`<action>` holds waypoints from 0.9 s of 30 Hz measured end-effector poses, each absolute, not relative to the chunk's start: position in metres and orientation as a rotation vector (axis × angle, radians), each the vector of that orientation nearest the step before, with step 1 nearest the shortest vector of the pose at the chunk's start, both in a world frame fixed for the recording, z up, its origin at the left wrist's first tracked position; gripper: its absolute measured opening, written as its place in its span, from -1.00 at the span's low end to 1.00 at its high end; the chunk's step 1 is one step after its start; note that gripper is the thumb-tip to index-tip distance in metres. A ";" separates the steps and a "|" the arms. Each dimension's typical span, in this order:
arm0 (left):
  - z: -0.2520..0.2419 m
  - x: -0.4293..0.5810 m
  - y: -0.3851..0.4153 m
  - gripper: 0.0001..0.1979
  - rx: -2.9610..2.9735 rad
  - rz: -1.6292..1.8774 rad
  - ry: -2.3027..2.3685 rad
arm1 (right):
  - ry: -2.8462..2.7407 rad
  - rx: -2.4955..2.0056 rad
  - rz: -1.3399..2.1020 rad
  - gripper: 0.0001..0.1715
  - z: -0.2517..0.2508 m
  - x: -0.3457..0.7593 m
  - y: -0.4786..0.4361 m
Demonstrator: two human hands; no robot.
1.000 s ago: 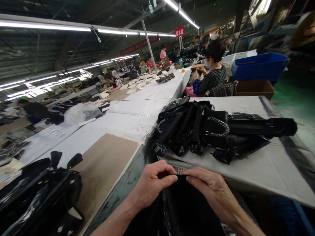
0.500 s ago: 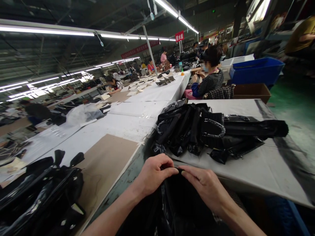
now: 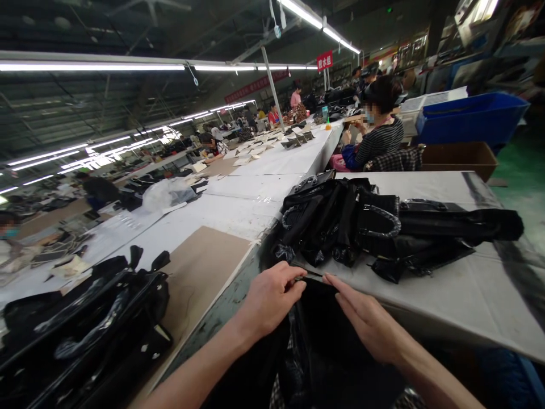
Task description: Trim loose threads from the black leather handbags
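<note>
My left hand (image 3: pixel 270 301) and my right hand (image 3: pixel 368 324) meet at the top edge of a black bag (image 3: pixel 323 341) that I hold low in front of me. The left hand's fingers curl and pinch the edge. Straighter, the right hand's fingers press along the same edge. A plastic-wrapped part of the bag hangs below the hands. Just beyond them a heap of black bags (image 3: pixel 374 227) with braided handles lies on the white-covered table (image 3: pixel 447 289).
Black bags in clear plastic (image 3: pixel 85 324) lie at the lower left on a long table with a brown board (image 3: pixel 200 272). A seated person in a striped top (image 3: pixel 377 136) works further back. A blue bin (image 3: pixel 468 116) and a cardboard box (image 3: pixel 457 156) stand at the right.
The checked lining between my hands is no longer visible; the bag's top edge now looks closed. My right fingers have straightened along it. The view has shifted slightly rightward.
</note>
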State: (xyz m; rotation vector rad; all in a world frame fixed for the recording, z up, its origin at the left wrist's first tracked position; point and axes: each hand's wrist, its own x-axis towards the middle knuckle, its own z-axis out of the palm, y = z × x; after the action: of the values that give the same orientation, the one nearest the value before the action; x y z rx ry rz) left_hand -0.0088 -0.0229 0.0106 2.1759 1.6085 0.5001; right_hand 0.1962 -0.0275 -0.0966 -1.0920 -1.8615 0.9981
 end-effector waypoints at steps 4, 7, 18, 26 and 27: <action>0.001 -0.005 -0.036 -0.74 2.330 0.526 1.673 | -1.868 -1.022 0.822 -0.45 -0.099 0.187 -0.034; -0.005 -0.006 -0.032 -0.73 2.314 0.530 1.693 | -1.901 -1.069 0.789 -0.45 -0.096 0.182 -0.036; 0.005 0.000 -0.040 -0.79 1.977 0.268 1.765 | -1.870 -1.211 0.875 -0.41 -0.088 0.186 -0.033; -0.006 0.001 -0.044 -0.64 2.243 0.099 2.133 | -2.123 -1.448 0.959 -0.25 -0.069 0.206 -0.075; -0.005 0.001 -0.045 -0.63 2.221 0.123 2.119 | -2.214 -1.458 0.910 -0.35 -0.067 0.210 -0.080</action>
State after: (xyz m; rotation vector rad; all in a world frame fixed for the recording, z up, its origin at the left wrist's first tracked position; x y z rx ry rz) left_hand 0.0006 -0.0450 -0.0050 2.2206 2.1187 0.1231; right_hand 0.2097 -0.0795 -0.0671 -1.4583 -2.2145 0.9099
